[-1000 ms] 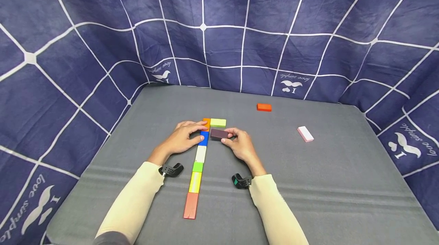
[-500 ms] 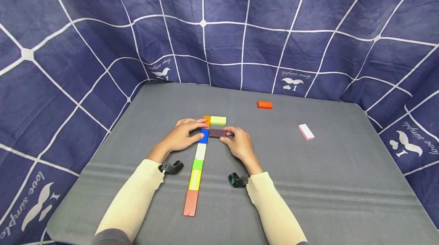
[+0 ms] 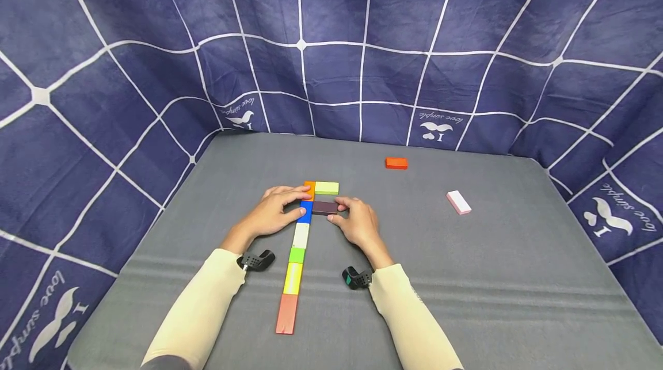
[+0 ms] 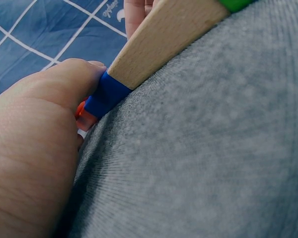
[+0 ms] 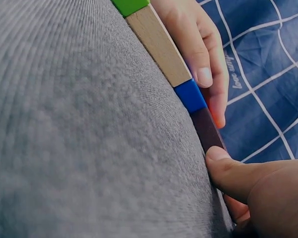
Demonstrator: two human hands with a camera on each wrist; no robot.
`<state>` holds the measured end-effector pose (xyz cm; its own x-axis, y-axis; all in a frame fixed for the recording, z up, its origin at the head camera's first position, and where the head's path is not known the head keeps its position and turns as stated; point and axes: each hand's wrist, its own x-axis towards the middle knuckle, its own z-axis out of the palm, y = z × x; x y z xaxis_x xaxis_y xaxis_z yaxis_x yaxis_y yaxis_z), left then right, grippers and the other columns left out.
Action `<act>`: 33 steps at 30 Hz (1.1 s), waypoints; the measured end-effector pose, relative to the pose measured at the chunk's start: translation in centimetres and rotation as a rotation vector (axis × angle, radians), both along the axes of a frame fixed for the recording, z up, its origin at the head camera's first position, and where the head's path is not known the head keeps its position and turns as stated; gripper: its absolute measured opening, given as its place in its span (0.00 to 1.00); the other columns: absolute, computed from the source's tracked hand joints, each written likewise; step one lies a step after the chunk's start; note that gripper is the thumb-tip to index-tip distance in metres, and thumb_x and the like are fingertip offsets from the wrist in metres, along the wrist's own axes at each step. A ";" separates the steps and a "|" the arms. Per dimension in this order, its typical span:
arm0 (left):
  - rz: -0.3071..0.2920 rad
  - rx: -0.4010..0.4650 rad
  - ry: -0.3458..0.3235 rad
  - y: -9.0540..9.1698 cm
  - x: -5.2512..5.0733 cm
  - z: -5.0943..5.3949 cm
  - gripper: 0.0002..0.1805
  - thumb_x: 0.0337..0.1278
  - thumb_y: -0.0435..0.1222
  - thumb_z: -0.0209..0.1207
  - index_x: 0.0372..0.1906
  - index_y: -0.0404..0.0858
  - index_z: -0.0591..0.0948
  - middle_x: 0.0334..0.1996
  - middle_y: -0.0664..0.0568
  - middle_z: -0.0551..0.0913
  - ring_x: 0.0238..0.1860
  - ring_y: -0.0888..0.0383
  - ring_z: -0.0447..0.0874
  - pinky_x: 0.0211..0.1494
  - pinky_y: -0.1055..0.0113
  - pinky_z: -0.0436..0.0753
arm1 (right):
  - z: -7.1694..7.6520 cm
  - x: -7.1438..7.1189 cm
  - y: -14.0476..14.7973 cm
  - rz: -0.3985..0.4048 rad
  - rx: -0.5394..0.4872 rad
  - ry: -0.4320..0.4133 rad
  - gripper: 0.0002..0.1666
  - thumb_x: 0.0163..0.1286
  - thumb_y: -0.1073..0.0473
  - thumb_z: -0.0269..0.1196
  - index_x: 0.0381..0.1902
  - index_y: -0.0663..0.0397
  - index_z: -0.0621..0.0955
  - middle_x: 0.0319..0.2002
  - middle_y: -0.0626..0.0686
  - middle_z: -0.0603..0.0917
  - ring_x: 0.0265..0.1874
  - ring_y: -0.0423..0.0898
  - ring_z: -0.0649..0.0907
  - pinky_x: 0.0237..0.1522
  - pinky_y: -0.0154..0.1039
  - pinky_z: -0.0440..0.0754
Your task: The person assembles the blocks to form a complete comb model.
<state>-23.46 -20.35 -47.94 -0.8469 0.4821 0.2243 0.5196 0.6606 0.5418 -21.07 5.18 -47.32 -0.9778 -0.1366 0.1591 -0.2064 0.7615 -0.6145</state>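
A row of coloured blocks runs away from the person in the head view: salmon (image 3: 286, 315), yellow (image 3: 292, 278), green (image 3: 297, 255), white-topped (image 3: 300, 236), blue (image 3: 305, 212) and orange (image 3: 309, 190). My left hand (image 3: 274, 210) rests beside its far end, thumb on the blue block and fingertips at the orange one. From the right, my right hand (image 3: 358, 222) pinches the outer end of a dark brown block (image 3: 324, 208) between thumb and fingers. The brown block lies flat, its other end against the blue block. A pale yellow-green block (image 3: 327, 188) abuts the orange block.
Farther right on the grey cloth surface (image 3: 466, 278) lie a red-orange block (image 3: 396, 163) and a white-and-pink block (image 3: 458, 202). A blue curtain (image 3: 331, 71) with white lines hangs around the back and sides.
The right hand has moved the brown block slightly left, closing the gap to the blue block, and the block now lies flat. The left hand has stayed at the row's far end.
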 end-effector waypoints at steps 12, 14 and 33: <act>0.013 0.002 -0.016 0.0 0.1 -0.2 0.23 0.67 0.52 0.60 0.66 0.58 0.78 0.72 0.67 0.70 0.71 0.55 0.67 0.75 0.46 0.52 | 0.1 0.2 0.9 0.036 -0.285 -0.018 0.26 0.59 0.56 0.75 0.55 0.52 0.85 0.35 0.49 0.85 0.20 0.36 0.74 0.25 0.31 0.70; 0.013 -0.004 -0.014 -0.1 0.0 -0.3 0.23 0.67 0.52 0.60 0.66 0.59 0.78 0.72 0.68 0.70 0.71 0.55 0.67 0.75 0.46 0.52 | 0.2 0.2 1.1 0.048 -0.322 -0.012 0.23 0.61 0.56 0.74 0.54 0.53 0.85 0.35 0.50 0.85 0.19 0.36 0.73 0.24 0.30 0.70; -0.001 -0.003 -0.008 -0.1 -0.1 -0.2 0.23 0.67 0.51 0.61 0.65 0.58 0.78 0.72 0.66 0.70 0.70 0.56 0.68 0.74 0.47 0.52 | 2.1 1.1 7.5 -0.107 -0.424 0.119 0.18 0.66 0.54 0.70 0.53 0.51 0.86 0.46 0.55 0.85 0.23 0.42 0.77 0.25 0.29 0.72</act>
<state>-23.60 -20.41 -48.18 -0.8481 0.4839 0.2157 0.5159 0.6619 0.5438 -20.01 12.65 -45.20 -0.9545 0.0654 0.2910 -0.2281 0.4685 -0.8535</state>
